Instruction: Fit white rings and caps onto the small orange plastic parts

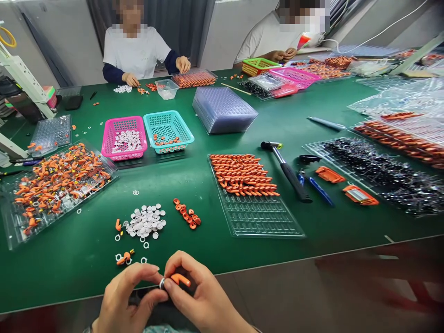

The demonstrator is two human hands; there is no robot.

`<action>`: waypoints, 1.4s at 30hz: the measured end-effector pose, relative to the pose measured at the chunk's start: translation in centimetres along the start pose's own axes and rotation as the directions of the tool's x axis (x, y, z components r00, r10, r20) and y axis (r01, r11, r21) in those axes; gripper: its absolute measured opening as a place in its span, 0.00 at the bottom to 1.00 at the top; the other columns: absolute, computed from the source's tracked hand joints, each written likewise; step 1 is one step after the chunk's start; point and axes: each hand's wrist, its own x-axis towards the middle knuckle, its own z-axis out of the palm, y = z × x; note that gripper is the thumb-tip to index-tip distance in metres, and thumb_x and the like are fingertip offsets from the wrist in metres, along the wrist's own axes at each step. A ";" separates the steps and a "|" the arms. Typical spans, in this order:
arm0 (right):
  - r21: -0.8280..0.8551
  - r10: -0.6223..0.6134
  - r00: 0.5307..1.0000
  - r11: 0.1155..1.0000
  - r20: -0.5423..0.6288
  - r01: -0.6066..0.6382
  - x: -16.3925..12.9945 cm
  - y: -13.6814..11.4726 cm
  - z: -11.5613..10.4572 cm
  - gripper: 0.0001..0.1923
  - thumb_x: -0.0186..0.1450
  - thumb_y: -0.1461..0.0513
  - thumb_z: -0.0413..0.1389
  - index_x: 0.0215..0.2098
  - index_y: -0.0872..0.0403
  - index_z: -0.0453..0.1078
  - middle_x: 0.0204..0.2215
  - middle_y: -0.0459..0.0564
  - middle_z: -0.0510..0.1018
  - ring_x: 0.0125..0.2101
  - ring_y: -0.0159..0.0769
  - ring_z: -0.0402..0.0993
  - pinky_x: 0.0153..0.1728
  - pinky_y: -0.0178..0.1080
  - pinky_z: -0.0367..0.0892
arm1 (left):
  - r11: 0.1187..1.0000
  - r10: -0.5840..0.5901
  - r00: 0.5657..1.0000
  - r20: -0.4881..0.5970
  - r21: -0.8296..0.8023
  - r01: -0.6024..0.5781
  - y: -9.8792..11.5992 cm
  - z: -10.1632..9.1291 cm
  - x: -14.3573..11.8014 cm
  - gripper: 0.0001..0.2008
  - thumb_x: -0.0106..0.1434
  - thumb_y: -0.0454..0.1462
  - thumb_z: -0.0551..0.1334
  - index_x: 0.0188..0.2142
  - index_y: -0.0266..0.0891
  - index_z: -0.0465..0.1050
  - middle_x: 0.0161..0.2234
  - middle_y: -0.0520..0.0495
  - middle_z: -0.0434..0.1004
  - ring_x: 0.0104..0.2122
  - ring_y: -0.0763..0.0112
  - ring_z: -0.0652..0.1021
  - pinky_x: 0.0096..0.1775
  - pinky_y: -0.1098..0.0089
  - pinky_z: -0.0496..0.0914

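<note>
Both my hands meet at the near table edge. My right hand [203, 296] pinches a small curved orange part [181, 279]. My left hand [126, 296] holds a small pale ring [161, 283] against the end of that part. Just beyond my hands lie a pile of white rings [144, 221], several orange washers [187, 213] and a few loose orange parts [122, 258]. A clear tray [256, 217] half filled with rows of orange parts [243, 175] sits right of centre.
A clear tray of mixed orange parts [55, 185] lies at left. Pink [124, 138] and teal [168, 131] baskets and stacked clear trays [224, 110] stand mid-table. A hammer [286, 169], blue pen [317, 187] and tray of black parts [381, 173] are at right. Two people work across the table.
</note>
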 end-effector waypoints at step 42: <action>0.255 0.009 0.944 0.964 -0.329 0.079 -0.4 2.0 -5.1 0.17 0.62 0.49 0.62 0.34 0.54 0.69 0.29 0.45 0.73 0.31 0.32 0.70 0.34 0.33 0.66 | 0.979 0.020 0.884 0.467 0.170 -0.113 -1.0 4.1 12.5 0.05 0.62 0.31 0.65 0.38 0.39 0.77 0.34 0.48 0.83 0.32 0.68 0.80 0.37 0.70 0.75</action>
